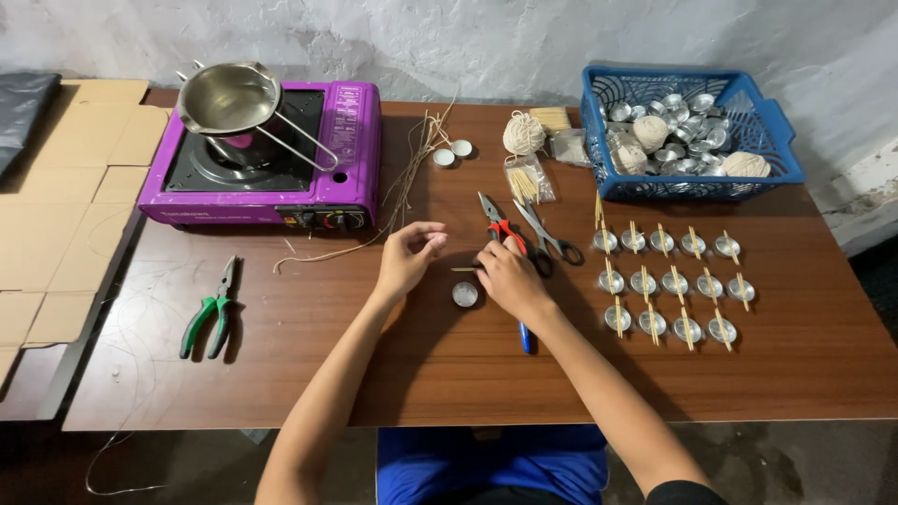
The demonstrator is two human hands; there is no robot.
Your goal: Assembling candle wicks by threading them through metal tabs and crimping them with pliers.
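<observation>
My left hand [409, 256] hovers over the brown table [374, 355], thumb and fingertips pinched together; whether a thin wick is between them I cannot tell. My right hand [510, 277] lies just right of it, fingers closed on a small wooden stick [463, 269] that points left. A small round metal cup [465, 295] sits on the table between and just below both hands. A blue pen [526, 339] pokes out from under my right wrist.
Red-handled pliers [499, 224] and scissors [550, 238] lie behind my right hand. Rows of metal cups with sticks [673, 281] fill the right side. A blue basket [687, 136], string balls [523, 134], a purple stove [267, 159] with a pot [229, 96], and green pliers [213, 313] surround them.
</observation>
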